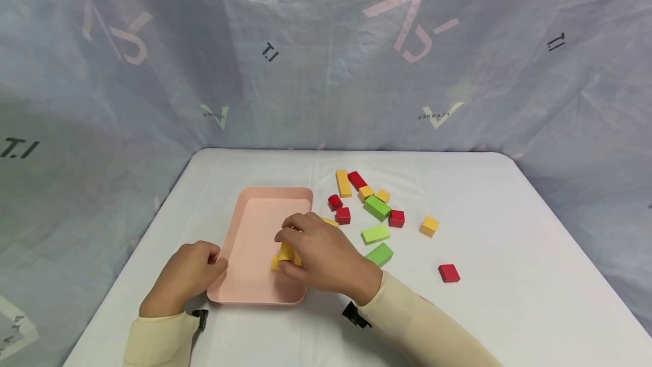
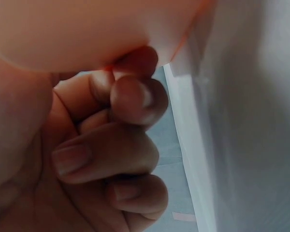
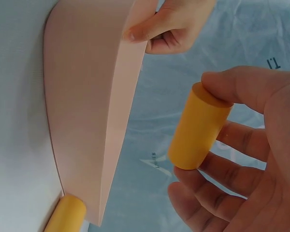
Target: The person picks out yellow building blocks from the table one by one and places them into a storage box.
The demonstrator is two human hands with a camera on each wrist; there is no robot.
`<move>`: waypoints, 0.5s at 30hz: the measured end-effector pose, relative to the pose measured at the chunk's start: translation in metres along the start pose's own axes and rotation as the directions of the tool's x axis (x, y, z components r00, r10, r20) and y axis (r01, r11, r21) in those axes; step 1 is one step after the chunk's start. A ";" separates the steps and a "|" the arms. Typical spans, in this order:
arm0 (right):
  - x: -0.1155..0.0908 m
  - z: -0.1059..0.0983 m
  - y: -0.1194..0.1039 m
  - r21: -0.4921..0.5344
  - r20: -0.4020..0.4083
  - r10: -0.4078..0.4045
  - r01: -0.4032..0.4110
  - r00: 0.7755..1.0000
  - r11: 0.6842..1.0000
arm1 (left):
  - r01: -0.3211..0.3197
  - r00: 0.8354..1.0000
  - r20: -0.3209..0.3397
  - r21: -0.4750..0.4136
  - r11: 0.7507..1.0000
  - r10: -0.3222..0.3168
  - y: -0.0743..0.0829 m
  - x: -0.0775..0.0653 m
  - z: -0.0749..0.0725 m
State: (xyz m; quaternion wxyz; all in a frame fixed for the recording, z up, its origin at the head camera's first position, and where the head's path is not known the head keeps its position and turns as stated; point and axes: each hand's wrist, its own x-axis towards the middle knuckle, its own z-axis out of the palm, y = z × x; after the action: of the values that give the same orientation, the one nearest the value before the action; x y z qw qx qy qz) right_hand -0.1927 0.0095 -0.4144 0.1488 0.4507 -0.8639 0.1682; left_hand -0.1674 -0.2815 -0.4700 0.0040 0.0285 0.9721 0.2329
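Head view: tray, perhaps 2 blocks inside, left hand round rim, right hand round cylinder.

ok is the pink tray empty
Not empty: in the head view, a yellow block lies inside the pink tray, partly hidden behind the yellow cylinder the right hand holds.

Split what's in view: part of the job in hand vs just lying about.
Likely in the job:
- yellow cylinder, held by the right hand
- pink tray, rim gripped by the left hand
- yellow block in the tray

Lying about, at least for now:
- red blocks
- green blocks
- loose yellow blocks
- second yellow cylinder beside the tray
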 end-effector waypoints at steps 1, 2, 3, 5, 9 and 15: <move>0.001 0.000 0.000 -0.003 0.001 -0.003 0.003 1.000 1.000 | 0.002 1.000 0.000 0.001 1.000 -0.002 0.000 0.000 0.000; 0.002 0.001 -0.001 -0.005 0.003 -0.006 0.006 1.000 1.000 | 0.003 1.000 -0.001 0.001 1.000 -0.003 0.000 0.000 0.001; 0.003 0.002 -0.001 -0.009 0.007 -0.007 0.007 1.000 1.000 | 0.004 1.000 -0.003 0.001 1.000 -0.004 0.000 0.000 0.001; 0.004 0.003 -0.001 -0.012 0.015 -0.007 0.007 1.000 1.000 | 0.005 1.000 -0.004 0.000 1.000 -0.005 0.001 0.000 0.002; 0.005 0.007 0.000 -0.014 0.039 0.006 -0.005 0.999 1.000 | 0.002 1.000 -0.005 -0.004 1.000 -0.002 0.002 0.000 0.001; 0.005 0.009 0.002 0.003 0.076 0.028 -0.028 0.997 1.000 | -0.005 1.000 -0.004 -0.007 1.000 0.005 0.003 0.001 0.000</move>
State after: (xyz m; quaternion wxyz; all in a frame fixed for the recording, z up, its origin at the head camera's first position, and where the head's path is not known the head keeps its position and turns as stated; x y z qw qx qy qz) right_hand -0.1978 0.0037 -0.4206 0.1125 0.4451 -0.8748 0.1548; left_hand -0.1682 -0.2789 -0.4685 0.0015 0.0304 0.9712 0.2362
